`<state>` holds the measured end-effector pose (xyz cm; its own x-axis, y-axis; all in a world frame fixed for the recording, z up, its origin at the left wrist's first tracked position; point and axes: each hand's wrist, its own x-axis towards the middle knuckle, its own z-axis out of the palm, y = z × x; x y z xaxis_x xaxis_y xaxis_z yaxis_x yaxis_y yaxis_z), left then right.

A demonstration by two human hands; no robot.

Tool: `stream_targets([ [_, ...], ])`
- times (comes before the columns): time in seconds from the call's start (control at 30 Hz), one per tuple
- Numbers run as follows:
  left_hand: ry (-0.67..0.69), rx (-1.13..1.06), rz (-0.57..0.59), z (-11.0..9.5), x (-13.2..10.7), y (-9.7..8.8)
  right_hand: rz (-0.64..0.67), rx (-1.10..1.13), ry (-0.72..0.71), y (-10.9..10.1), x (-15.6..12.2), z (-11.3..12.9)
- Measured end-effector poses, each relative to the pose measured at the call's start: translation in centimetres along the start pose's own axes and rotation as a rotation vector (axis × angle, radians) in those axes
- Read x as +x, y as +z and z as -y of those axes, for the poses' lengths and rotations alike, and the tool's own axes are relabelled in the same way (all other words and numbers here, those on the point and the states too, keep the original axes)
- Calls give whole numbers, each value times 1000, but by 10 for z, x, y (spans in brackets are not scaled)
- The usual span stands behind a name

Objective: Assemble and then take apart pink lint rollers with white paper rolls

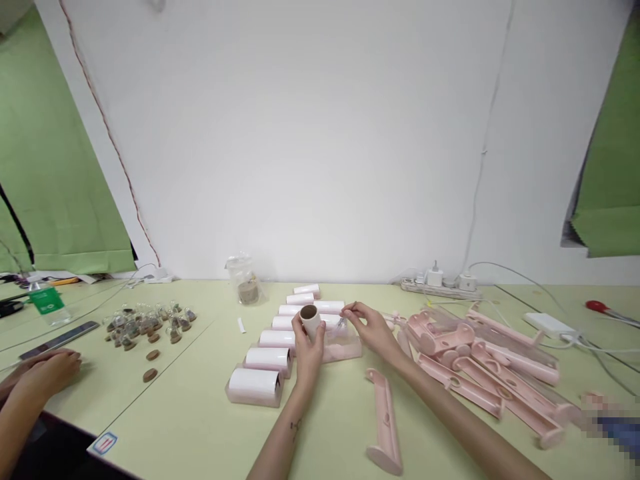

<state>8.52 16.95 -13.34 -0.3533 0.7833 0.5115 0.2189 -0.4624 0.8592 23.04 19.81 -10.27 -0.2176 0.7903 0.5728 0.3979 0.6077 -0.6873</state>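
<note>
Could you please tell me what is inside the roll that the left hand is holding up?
The roll in the left hand faces the camera end-on, showing a brown cardboard core with a dark hollow. Nothing shows inside; its depth is in shadow, and the far end cannot be seen.

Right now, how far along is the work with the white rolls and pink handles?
Done: a row of white rolls in pink trays lines the table. In hand: the left hand holds one roll upright, while the right hand pinches something small beside it. Left: a heap of pink handles and one separate handle lie without rolls.
</note>
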Motion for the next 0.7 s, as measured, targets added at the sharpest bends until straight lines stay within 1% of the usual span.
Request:
stream_targets([
  [0.07,1,6,-21,1,0,0,22,25,0,6,-1,-2],
  [0.2,-16,18,33,3,0,-1,10,3,-8,13,-4,-6],
  [0.27,-23,23,57,3,1,-2,-27,-15,-13,9,-3,-6],
  [0.33,-18,33,85,2,3,-3,-73,-16,-16,-1,2,-3],
  [0.37,1,55,105,0,5,-3,-100,-8,-18,-9,5,-1],
  [0.43,89,151,167,-3,9,-2,-167,16,-20,-30,10,8],
  [0.5,201,337,279,-6,12,2,-251,38,-23,-58,14,23],
  [0.57,267,564,435,-8,12,7,-343,58,-42,-87,13,44],
  [0.6,277,652,505,-7,10,10,-415,98,-77,-101,11,56],
  [0.63,284,712,555,-6,7,12,-487,127,-116,-113,7,68],
  [0.7,315,768,605,-3,-1,13,-596,161,-169,-132,-6,90],
])
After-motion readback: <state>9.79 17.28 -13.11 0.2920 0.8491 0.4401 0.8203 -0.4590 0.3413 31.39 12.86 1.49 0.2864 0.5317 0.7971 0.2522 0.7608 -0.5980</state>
